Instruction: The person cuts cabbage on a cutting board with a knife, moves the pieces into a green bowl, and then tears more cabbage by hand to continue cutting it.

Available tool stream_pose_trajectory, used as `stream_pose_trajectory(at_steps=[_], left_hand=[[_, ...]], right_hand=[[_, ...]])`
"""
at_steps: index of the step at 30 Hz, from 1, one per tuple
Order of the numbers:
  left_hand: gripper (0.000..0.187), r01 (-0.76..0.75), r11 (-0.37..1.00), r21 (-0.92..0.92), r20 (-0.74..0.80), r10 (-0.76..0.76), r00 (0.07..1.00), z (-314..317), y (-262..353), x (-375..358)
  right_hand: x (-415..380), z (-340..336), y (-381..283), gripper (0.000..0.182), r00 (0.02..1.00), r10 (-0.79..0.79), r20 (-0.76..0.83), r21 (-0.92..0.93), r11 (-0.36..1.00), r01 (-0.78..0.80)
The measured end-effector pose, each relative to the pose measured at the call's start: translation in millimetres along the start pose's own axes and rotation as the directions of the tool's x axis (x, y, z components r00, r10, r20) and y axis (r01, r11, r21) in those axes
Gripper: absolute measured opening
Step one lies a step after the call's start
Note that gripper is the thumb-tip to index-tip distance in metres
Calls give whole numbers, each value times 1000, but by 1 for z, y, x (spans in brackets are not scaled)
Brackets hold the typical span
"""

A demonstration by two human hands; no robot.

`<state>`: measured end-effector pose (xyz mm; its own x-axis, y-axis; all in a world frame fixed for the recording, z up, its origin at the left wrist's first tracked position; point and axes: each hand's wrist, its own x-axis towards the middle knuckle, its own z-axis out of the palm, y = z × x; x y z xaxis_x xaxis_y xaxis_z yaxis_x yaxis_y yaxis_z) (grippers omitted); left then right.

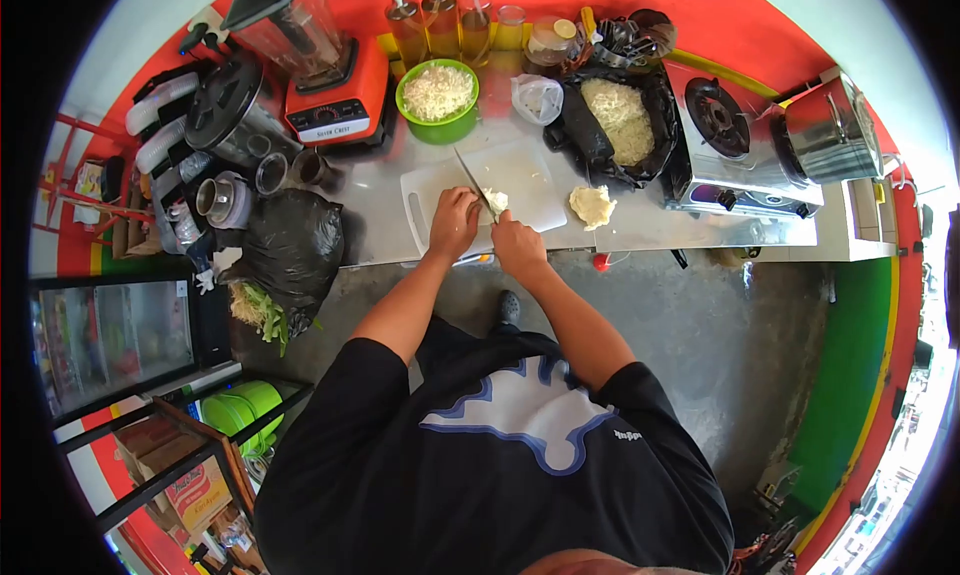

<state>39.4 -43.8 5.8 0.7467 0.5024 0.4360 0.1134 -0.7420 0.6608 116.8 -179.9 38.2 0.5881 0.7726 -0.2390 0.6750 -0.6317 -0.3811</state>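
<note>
My right hand (pixel 518 245) is closed round the handle of a kitchen knife (pixel 472 179), whose blade points away from me over a white cutting board (pixel 535 180). Against the right side of the blade lies a pale, whitish chunk of food (pixel 495 201), perhaps cabbage. My left hand (pixel 456 222) rests on the board just left of the blade, its fingers curled together; what they hold, if anything, is hidden. To the right of the board, a larger pale yellow chunk (pixel 592 207) sits on the steel counter (pixel 375 210).
Behind the board stands a green bowl (pixel 440 127) of shredded white food. An open black bag (pixel 655 125) with similar shreds lies beside the gas stove (pixel 715 165). A red blender (pixel 335 115), oil bottles (pixel 440 25) and a black plastic bag (pixel 290 250) flank the work area.
</note>
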Motion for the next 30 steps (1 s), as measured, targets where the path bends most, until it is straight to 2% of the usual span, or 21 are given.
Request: stream_pose_trajectory(at_steps=[2, 4, 5, 7, 11, 13, 17, 19, 23, 28, 30], left_hand=[[14, 6, 998, 55, 9, -7, 1000, -5, -3, 1], [15, 38, 991, 129, 92, -51, 994, -11, -8, 3], [15, 37, 990, 139, 84, -49, 995, -12, -9, 3], [19, 167, 980, 106, 69, -175, 982, -16, -6, 3], [22, 156, 968, 197, 35, -166, 985, -18, 3, -1], [24, 192, 931, 311, -32, -192, 981, -15, 13, -3], [26, 228, 926, 302, -99, -208, 973, -4, 27, -7], [26, 305, 890, 339, 12, -328, 944, 0, 29, -6], [26, 289, 903, 317, 71, -327, 942, 5, 21, -7], [22, 190, 923, 334, 124, -243, 962, -3, 20, -5], [21, 200, 919, 339, 120, -253, 960, -1, 24, -6]], right_hand=[[-7, -11, 1, 31, 1000, -10, 4, 31, 999, 10], [-14, -18, 3, 31, 1000, -22, 16, 63, 998, 21], [-16, -21, 4, 32, 1000, -13, 7, 65, 998, 13], [-18, -24, 7, 32, 1000, -15, -2, 64, 998, 15], [-23, -33, 17, 34, 999, -35, 9, 20, 999, 35], [-24, -35, 22, 35, 998, -49, 28, 20, 999, 48], [-25, -38, 28, 35, 997, -45, 60, 49, 998, 42], [-24, -38, 28, 36, 997, -36, 64, 33, 999, 34], [-24, -35, 21, 36, 996, -19, 84, -16, 1000, 20], [-24, -41, 8, 34, 990, 17, 143, -81, 997, -5], [-24, -38, 8, 33, 991, 11, 137, -167, 986, 12]])
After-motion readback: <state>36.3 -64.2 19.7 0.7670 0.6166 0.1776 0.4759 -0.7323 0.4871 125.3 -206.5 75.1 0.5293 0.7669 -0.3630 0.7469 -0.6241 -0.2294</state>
